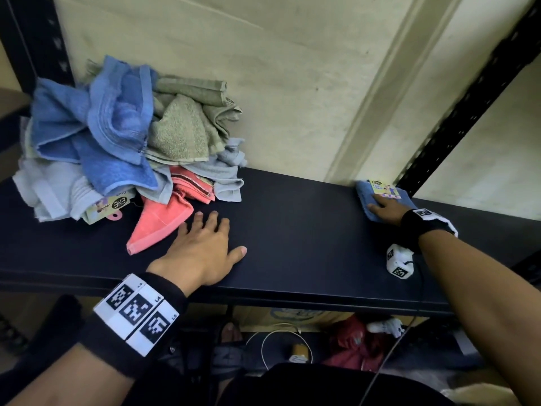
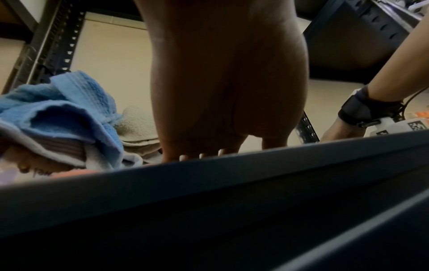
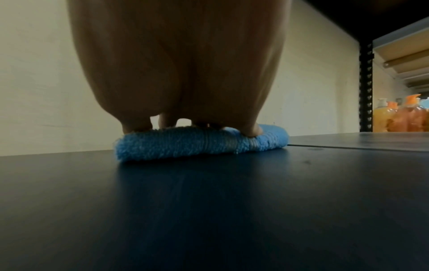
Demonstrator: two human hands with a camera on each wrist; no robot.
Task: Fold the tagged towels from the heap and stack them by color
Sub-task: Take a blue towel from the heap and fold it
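Observation:
A heap of towels (image 1: 126,142) lies at the left of the dark shelf (image 1: 292,230): blue ones on top, olive-green behind, pale blue below, and a coral-pink towel (image 1: 161,227) spilling toward the front. My left hand (image 1: 205,244) rests flat on the shelf just right of the pink towel, fingers spread, holding nothing. At the far right a folded blue towel (image 1: 380,203) with a printed tag (image 1: 380,187) lies by the wall. My right hand (image 1: 386,210) presses down on it with straight fingers (image 3: 252,131); the folded blue towel (image 3: 199,144) shows beneath them.
A cream wall (image 1: 292,83) backs the shelf, with black slotted uprights (image 1: 468,98) at the right and left. A white marker cube (image 1: 399,262) hangs at my right wrist. Bottles of orange liquid (image 3: 399,117) stand on the neighbouring shelf. Cables and red cloth (image 1: 351,344) lie below.

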